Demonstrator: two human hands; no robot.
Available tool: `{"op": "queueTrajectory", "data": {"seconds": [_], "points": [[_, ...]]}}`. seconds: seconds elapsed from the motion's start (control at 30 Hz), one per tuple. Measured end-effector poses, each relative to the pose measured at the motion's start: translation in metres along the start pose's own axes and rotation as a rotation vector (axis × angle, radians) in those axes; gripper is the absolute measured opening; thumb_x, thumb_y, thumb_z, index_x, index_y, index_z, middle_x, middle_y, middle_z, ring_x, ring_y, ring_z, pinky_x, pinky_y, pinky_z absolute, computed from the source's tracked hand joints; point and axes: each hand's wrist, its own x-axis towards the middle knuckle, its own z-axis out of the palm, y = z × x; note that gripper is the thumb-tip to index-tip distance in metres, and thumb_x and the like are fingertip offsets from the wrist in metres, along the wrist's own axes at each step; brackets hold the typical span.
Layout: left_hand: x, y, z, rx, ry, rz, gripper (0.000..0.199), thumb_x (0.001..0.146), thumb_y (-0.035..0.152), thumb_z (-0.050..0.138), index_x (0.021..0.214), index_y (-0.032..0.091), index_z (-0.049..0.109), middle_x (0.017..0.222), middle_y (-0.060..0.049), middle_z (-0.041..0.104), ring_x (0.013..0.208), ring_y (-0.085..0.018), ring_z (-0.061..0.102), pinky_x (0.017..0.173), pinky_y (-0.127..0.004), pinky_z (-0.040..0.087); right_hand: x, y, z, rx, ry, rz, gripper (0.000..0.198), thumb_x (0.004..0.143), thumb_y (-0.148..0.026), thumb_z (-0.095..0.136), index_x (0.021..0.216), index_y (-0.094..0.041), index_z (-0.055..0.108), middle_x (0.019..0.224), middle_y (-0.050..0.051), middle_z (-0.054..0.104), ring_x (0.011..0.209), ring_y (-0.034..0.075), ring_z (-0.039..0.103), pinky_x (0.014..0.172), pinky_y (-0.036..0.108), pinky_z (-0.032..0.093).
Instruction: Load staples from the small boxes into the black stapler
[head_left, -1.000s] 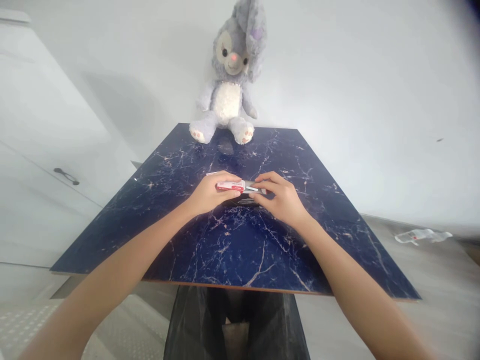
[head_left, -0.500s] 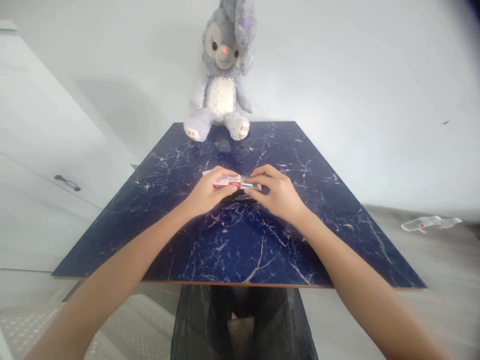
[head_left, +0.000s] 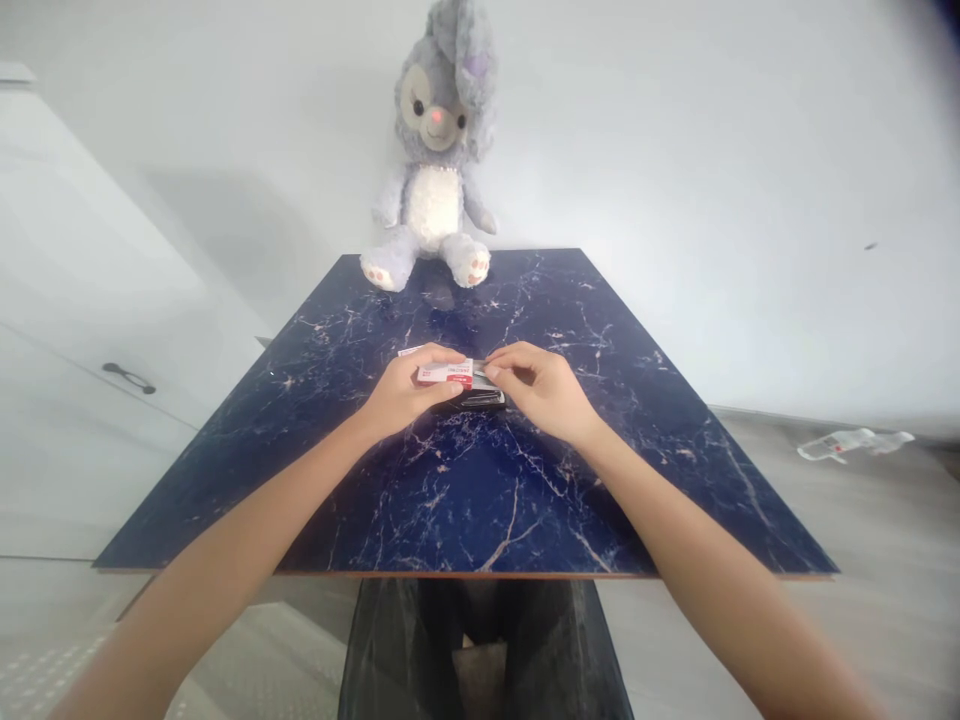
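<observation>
Across a dark blue marbled table (head_left: 420, 500), left hand (head_left: 405, 392) and right hand (head_left: 551, 395) at opposite ends of a small red-and-white box (head_left: 445, 374).

At the table's far edge, a seated grey plush rabbit (head_left: 435, 205), well apart from the hands. Near the table's middle, left fingers over the box's far side and thumb along its near side, clamped on it. In that grip, the box: long axis running left to right, right end facing the right fingertips. Just below and nearer the viewer, a black object (head_left: 482, 399), partly hidden; too covered to name. Smallest, a grey strip (head_left: 480, 369) at the box's right end, seemingly in line with it, right thumb and forefinger pinched on its outer tip. Nearer to the strip, the right hand; how deep inside the box, cannot tell.
</observation>
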Motion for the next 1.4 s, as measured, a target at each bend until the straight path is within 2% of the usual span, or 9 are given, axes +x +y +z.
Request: {"op": "queueTrajectory", "data": {"seconds": [0.2,0.33,0.5,0.63,0.83,0.97,1.1,1.3,1.4], "points": [[-0.001,0.002,0.000,0.015,-0.011,0.035,0.038,0.081,0.037,0.076,0.115,0.022,0.071,0.120,-0.009,0.067,0.107,-0.025,0.064,0.095,-0.040,0.049,-0.001,-0.004,-0.002,-0.256,-0.035,-0.245,0.020,0.098,-0.027,0.054,0.099,-0.022,0.073,0.110,0.008,0.069,0.095,0.022,0.064,0.089,0.040,0.054],[-0.001,0.002,0.002,0.015,-0.001,0.020,0.037,0.080,0.038,0.076,0.113,0.022,0.072,0.118,-0.008,0.068,0.108,-0.025,0.064,0.098,-0.041,0.048,-0.001,-0.002,0.004,-0.339,-0.008,-0.282,0.026,0.102,-0.025,0.044,0.102,-0.021,0.069,0.112,0.010,0.069,0.102,0.025,0.062,0.095,0.043,0.051],[0.000,-0.002,0.004,-0.041,0.060,-0.011,0.038,0.078,0.040,0.078,0.111,0.022,0.074,0.116,-0.008,0.070,0.109,-0.026,0.064,0.099,-0.043,0.048,-0.004,-0.004,0.005,-0.319,0.220,-0.051,0.028,0.105,-0.032,0.039,0.101,-0.022,0.065,0.092,0.007,0.072,0.081,0.021,0.067,0.077,0.036,0.053],[0.000,-0.004,0.005,-0.076,0.075,-0.032,0.039,0.076,0.042,0.080,0.109,0.022,0.075,0.116,-0.008,0.071,0.107,-0.026,0.065,0.097,-0.044,0.049,-0.001,-0.001,0.000,-0.124,0.338,0.107,0.032,0.103,-0.044,0.040,0.097,-0.022,0.062,0.083,0.006,0.072,0.073,0.019,0.069,0.072,0.035,0.056],[0.000,-0.008,0.004,-0.096,0.145,-0.021,0.041,0.075,0.041,0.080,0.111,0.021,0.075,0.120,-0.009,0.070,0.108,-0.025,0.065,0.099,-0.045,0.050,0.008,0.018,-0.003,0.407,0.333,0.336,0.031,0.092,-0.051,0.059,0.103,-0.023,0.056,0.081,0.004,0.071,0.071,0.017,0.072,0.069,0.034,0.063],[-0.001,-0.011,0.004,-0.097,0.199,-0.020,0.042,0.075,0.041,0.080,0.111,0.022,0.075,0.123,-0.009,0.068,0.110,-0.026,0.065,0.100,-0.045,0.051,0.009,0.023,0.000,0.558,0.346,0.437,0.030,0.083,-0.045,0.072,0.096,-0.021,0.060,0.089,0.005,0.072,0.076,0.018,0.074,0.075,0.035,0.064],[-0.001,-0.010,0.005,-0.074,0.235,0.005,0.043,0.075,0.042,0.080,0.113,0.022,0.074,0.125,-0.010,0.068,0.114,-0.027,0.064,0.100,-0.046,0.051,0.006,0.019,0.005,0.467,0.359,0.359,0.027,0.085,-0.042,0.071,0.097,-0.020,0.063,0.087,0.005,0.073,0.076,0.019,0.073,0.077,0.038,0.064],[-0.003,-0.003,0.003,-0.001,0.163,0.081,0.037,0.078,0.038,0.079,0.113,0.026,0.074,0.125,-0.008,0.068,0.115,-0.026,0.064,0.098,-0.044,0.052,-0.003,0.002,0.009,-0.027,0.287,0.063,0.018,0.094,-0.033,0.059,0.101,-0.024,0.073,0.098,0.006,0.075,0.084,0.022,0.071,0.080,0.040,0.060],[-0.004,-0.001,0.006,0.016,0.138,0.124,0.036,0.080,0.036,0.078,0.115,0.026,0.073,0.126,-0.008,0.067,0.114,-0.024,0.064,0.098,-0.042,0.052,-0.005,-0.006,0.012,-0.122,0.220,-0.056,0.021,0.097,-0.025,0.055,0.103,-0.027,0.075,0.101,0.005,0.075,0.089,0.021,0.070,0.083,0.038,0.058]]}}
